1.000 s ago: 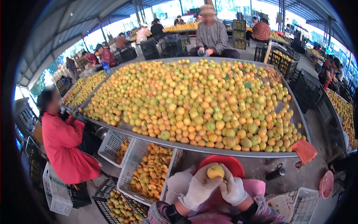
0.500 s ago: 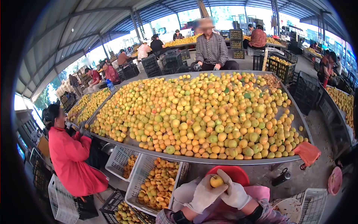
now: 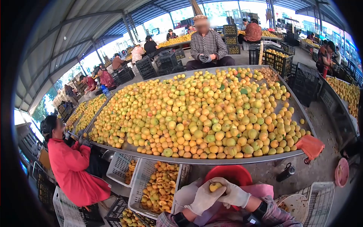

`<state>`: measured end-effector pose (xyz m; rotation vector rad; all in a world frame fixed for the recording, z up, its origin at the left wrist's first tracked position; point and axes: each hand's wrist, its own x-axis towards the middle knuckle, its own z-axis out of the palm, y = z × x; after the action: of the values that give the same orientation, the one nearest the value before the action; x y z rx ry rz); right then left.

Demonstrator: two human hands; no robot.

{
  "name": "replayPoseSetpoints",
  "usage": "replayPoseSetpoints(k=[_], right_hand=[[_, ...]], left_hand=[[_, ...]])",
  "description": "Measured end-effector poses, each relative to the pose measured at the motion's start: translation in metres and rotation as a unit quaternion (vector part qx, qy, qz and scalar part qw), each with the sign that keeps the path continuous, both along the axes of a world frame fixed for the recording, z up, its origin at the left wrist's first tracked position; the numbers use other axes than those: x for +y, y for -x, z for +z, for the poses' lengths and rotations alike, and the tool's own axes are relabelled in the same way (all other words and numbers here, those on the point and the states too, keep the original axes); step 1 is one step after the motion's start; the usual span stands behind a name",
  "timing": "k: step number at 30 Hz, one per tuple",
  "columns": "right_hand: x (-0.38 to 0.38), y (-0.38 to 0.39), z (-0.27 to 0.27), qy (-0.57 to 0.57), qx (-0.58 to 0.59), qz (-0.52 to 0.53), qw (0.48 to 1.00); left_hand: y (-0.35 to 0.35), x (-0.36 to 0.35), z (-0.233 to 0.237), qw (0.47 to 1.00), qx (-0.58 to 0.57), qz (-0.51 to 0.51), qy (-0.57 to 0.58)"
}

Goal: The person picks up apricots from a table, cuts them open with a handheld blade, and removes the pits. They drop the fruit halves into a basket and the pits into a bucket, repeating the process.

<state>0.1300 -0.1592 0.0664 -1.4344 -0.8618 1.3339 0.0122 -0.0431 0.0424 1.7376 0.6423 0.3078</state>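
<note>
My left hand (image 3: 205, 197), in a pale glove, is closed around a yellow apricot (image 3: 215, 186) at the bottom centre. My right hand (image 3: 233, 195), gloved as well, presses against the fruit from the other side with its fingers bent. Whether it holds anything else is hidden. Both hands are above my lap, in front of a red basin (image 3: 242, 174). Beyond them a metal-rimmed table (image 3: 181, 160) bears a large heap of apricots (image 3: 189, 113).
Left of my hands stands a white crate (image 3: 140, 185) of split apricots. A black bottle (image 3: 286, 172) and a white bucket (image 3: 297, 206) are on the right. An orange bag (image 3: 311, 146) hangs on the table corner. A person in red (image 3: 75, 170) sits left; another (image 3: 207, 47) sits opposite.
The view has shifted slightly. My hands have turned around the apricot, and less of it shows. The person opposite has brought both hands together.
</note>
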Motion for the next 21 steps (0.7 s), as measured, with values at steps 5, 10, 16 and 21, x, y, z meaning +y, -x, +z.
replayPoseSetpoints(k=[5,10,16,21], right_hand=[[-0.005,-0.002,-0.003,-0.038,0.068,0.029,0.997],[-0.014,0.001,0.004,-0.041,0.1,0.048,0.993],[-0.021,0.008,0.004,-0.02,0.101,0.061,0.993],[-0.02,0.017,-0.024,-0.119,0.123,0.068,0.983]], left_hand=[[0.009,-0.003,-0.011,0.999,-0.031,-0.013,-0.026],[0.017,-0.007,-0.006,0.998,-0.034,-0.053,-0.019],[0.029,-0.008,0.0,0.994,-0.061,-0.087,0.007],[0.037,-0.008,0.002,0.993,-0.065,-0.099,-0.023]])
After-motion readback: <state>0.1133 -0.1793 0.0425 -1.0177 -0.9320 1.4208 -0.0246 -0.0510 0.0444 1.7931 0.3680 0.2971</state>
